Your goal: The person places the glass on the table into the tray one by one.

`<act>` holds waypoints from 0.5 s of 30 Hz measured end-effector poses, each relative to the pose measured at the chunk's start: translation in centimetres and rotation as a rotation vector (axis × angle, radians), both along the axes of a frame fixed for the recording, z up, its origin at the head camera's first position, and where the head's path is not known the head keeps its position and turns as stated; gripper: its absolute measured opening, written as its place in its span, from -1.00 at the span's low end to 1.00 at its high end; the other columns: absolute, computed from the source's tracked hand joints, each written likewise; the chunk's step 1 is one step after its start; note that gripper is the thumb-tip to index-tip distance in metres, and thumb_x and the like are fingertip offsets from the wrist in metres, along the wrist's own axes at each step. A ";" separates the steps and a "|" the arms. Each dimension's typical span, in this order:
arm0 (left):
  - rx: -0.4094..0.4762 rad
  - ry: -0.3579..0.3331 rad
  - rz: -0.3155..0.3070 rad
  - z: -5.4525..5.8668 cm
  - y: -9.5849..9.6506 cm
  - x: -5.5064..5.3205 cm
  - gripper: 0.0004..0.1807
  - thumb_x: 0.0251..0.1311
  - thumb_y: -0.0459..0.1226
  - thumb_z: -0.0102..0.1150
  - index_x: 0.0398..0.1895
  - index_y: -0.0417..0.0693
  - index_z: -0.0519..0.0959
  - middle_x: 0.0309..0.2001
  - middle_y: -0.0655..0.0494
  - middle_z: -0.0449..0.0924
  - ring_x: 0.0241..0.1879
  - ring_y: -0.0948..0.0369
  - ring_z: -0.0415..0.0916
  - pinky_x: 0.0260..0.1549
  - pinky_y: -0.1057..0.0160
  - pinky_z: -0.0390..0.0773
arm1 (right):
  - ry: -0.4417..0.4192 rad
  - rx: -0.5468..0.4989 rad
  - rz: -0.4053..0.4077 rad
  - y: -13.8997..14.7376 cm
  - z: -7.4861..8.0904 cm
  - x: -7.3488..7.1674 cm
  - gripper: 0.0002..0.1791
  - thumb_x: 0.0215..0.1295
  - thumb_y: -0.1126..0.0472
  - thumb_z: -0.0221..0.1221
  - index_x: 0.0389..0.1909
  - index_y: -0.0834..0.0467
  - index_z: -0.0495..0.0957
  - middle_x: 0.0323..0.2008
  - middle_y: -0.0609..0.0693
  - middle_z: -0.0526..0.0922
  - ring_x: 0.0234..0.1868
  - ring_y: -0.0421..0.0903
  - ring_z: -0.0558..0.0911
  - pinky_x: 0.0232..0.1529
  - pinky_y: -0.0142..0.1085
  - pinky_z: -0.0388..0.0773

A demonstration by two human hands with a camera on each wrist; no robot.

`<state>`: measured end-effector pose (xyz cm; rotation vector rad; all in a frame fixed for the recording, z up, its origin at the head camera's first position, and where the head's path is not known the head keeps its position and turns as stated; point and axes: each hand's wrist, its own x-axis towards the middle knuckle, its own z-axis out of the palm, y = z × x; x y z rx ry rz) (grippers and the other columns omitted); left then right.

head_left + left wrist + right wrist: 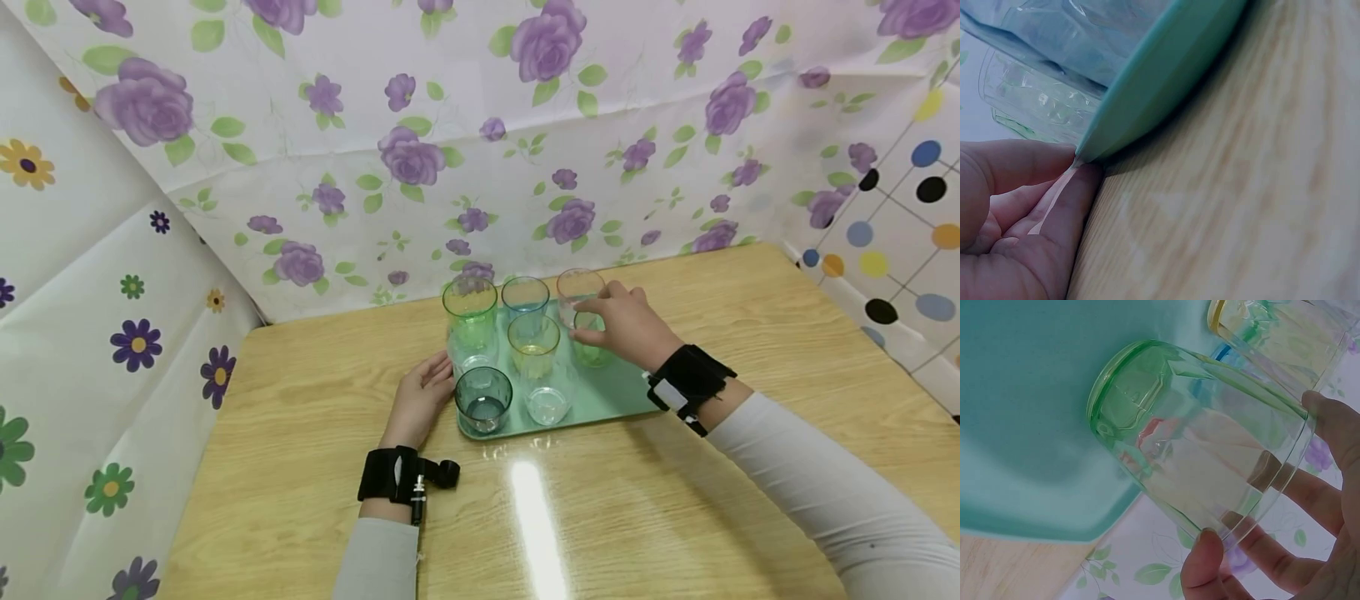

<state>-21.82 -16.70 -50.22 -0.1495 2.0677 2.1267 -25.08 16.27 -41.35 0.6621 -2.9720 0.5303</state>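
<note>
A green tray (611, 392) lies on the wooden table, and my left hand (417, 402) pinches its left edge between thumb and fingers (1072, 212). With fingertips spread round the rim, my right hand (630, 323) holds a clear, green-tinted glass (1191, 444) on the tray's right part. Whether its base touches the tray I cannot tell. Around it on the tray are a pink-rimmed glass (576, 287), a blue-tinted glass (525, 300) and a yellow-tinted glass (534, 354). Closer to my left hand are another green glass (471, 321) and a dark grey glass (483, 404).
The wooden table (315, 433) extends around the tray. Behind it rises a wall covering with purple flowers (412, 158). Flower-patterned sheeting (135, 346) borders the left side, and a dotted covering (892, 250) the right. Both wrists wear black straps (693, 383).
</note>
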 end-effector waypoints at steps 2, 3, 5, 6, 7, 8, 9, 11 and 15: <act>-0.010 0.000 0.002 -0.1 -0.1 0.0 -0.39 0.38 -0.48 0.11 0.49 -0.20 0.31 0.41 -0.12 0.38 0.40 0.10 0.36 0.29 0.30 0.45 | 0.003 0.001 0.002 -0.1 -0.1 0.0 -0.47 0.32 0.02 0.36 0.21 0.24 0.63 -0.05 0.29 0.55 -0.04 0.13 0.43 -0.03 0.03 0.26; -0.015 0.002 0.002 -0.1 -0.1 0.0 -0.39 0.38 -0.48 0.11 0.49 -0.20 0.31 0.41 -0.13 0.38 0.40 0.10 0.36 0.29 0.29 0.45 | 0.004 0.002 0.002 -0.1 -0.2 0.0 -0.47 0.33 0.01 0.36 0.21 0.23 0.63 -0.04 0.29 0.55 -0.03 0.14 0.43 -0.02 0.04 0.26; -0.018 0.003 0.002 -0.3 -0.3 0.1 -0.39 0.38 -0.48 0.11 0.49 -0.21 0.30 0.41 -0.13 0.38 0.40 0.09 0.36 0.30 0.29 0.44 | 0.002 -0.003 0.000 -0.2 -0.3 0.0 -0.47 0.33 0.01 0.35 0.21 0.23 0.63 -0.04 0.28 0.53 -0.04 0.13 0.42 -0.03 0.02 0.26; -0.019 0.003 0.003 -0.3 -0.3 0.1 -0.39 0.38 -0.48 0.11 0.49 -0.20 0.31 0.41 -0.13 0.38 0.40 0.10 0.36 0.30 0.29 0.44 | 0.000 -0.006 -0.003 -0.3 -0.4 0.0 -0.47 0.34 0.01 0.35 0.21 0.22 0.62 -0.03 0.28 0.52 -0.04 0.13 0.42 -0.03 0.02 0.26; -0.021 0.005 0.004 -0.4 -0.4 0.1 -0.39 0.38 -0.48 0.11 0.49 -0.20 0.31 0.41 -0.13 0.38 0.40 0.09 0.36 0.30 0.30 0.44 | 0.001 -0.007 -0.004 -0.4 -0.4 0.0 -0.47 0.34 0.00 0.34 0.22 0.22 0.62 -0.03 0.28 0.51 -0.04 0.14 0.42 -0.04 0.01 0.27; -0.024 0.007 0.003 -0.4 -0.5 0.1 -0.39 0.38 -0.48 0.11 0.49 -0.20 0.31 0.42 -0.13 0.37 0.40 0.09 0.35 0.30 0.29 0.44 | 0.001 -0.008 -0.005 -0.4 -0.4 0.1 -0.47 0.35 0.00 0.33 0.23 0.21 0.62 -0.02 0.29 0.50 -0.04 0.14 0.42 -0.05 0.01 0.27; -0.020 0.008 0.004 -0.5 -0.5 0.1 -0.40 0.39 -0.48 0.11 0.49 -0.21 0.30 0.42 -0.14 0.37 0.40 0.08 0.35 0.30 0.29 0.44 | 0.002 -0.007 -0.005 -0.4 -0.4 0.1 -0.47 0.36 -0.01 0.32 0.23 0.21 0.61 -0.01 0.30 0.50 -0.05 0.15 0.41 -0.06 0.01 0.28; -0.017 0.008 0.006 -0.5 -0.5 0.2 -0.39 0.39 -0.48 0.11 0.49 -0.21 0.30 0.42 -0.15 0.36 0.41 0.07 0.34 0.31 0.28 0.43 | 0.000 -0.006 -0.004 -0.4 -0.4 0.2 -0.47 0.39 -0.01 0.30 0.25 0.20 0.60 0.01 0.32 0.49 -0.04 0.18 0.41 -0.08 0.01 0.32; -0.016 0.006 0.014 -0.4 -0.4 0.3 -0.39 0.38 -0.48 0.11 0.49 -0.21 0.30 0.41 -0.16 0.36 0.41 0.06 0.34 0.30 0.28 0.44 | -0.012 -0.020 -0.011 -0.3 -0.3 0.4 -0.47 0.43 -0.02 0.25 0.29 0.18 0.57 0.07 0.34 0.46 -0.02 0.25 0.39 -0.11 0.02 0.39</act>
